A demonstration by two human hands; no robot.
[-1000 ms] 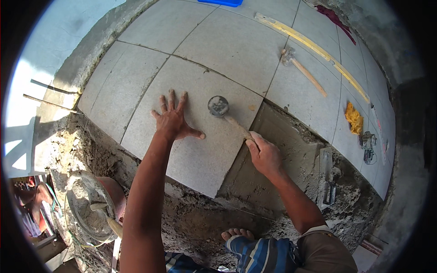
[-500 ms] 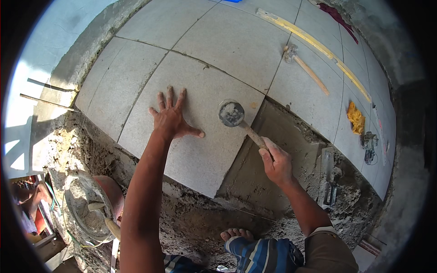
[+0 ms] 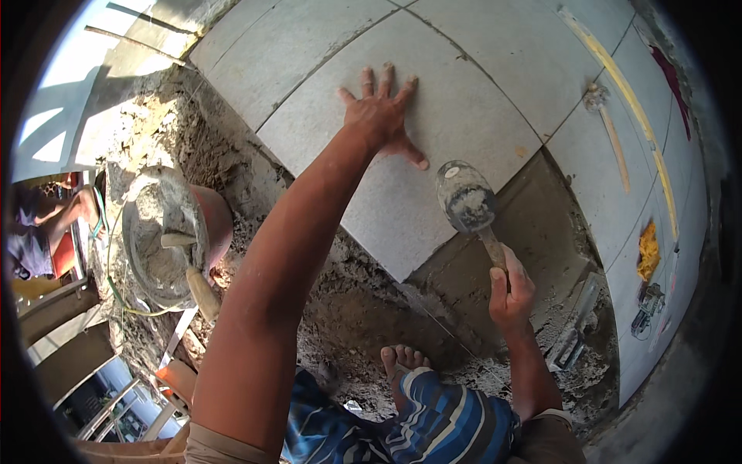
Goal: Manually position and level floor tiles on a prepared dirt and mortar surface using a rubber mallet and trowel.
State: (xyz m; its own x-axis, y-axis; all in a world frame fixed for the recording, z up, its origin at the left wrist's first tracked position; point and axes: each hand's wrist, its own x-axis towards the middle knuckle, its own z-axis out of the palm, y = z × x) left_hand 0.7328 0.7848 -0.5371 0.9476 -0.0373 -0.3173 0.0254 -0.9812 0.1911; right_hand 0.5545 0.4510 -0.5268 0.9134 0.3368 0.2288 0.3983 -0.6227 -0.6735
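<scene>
My left hand [image 3: 375, 116] lies flat with fingers spread on a light grey square tile [image 3: 410, 216]. My right hand [image 3: 510, 294] grips the wooden handle of a rubber mallet, whose dusty dark head [image 3: 466, 197] hangs over that tile's right part, near its edge; whether it touches cannot be told. Just right of the tile is an untiled bed of wet grey mortar [image 3: 541, 224]. A metal trowel-like tool [image 3: 570, 344] lies at that bed's right side, beyond my right hand. My bare foot [image 3: 402, 359] is on the rough mortar below.
A bucket [image 3: 216, 216] with mortar and wooden-handled tools stands left. On the right tiles lie a hammer [image 3: 610, 139], a yellow straightedge [image 3: 649, 131], a yellow cloth [image 3: 648, 247] and a small metal tool [image 3: 648, 309]. Another person's legs [image 3: 58, 216] show at far left, beside a wall.
The view has swung, bringing more of the bucket side in. The mallet in my right hand has risen closer to the camera, its head tilted differently. My left hand stays spread on the same tile.
</scene>
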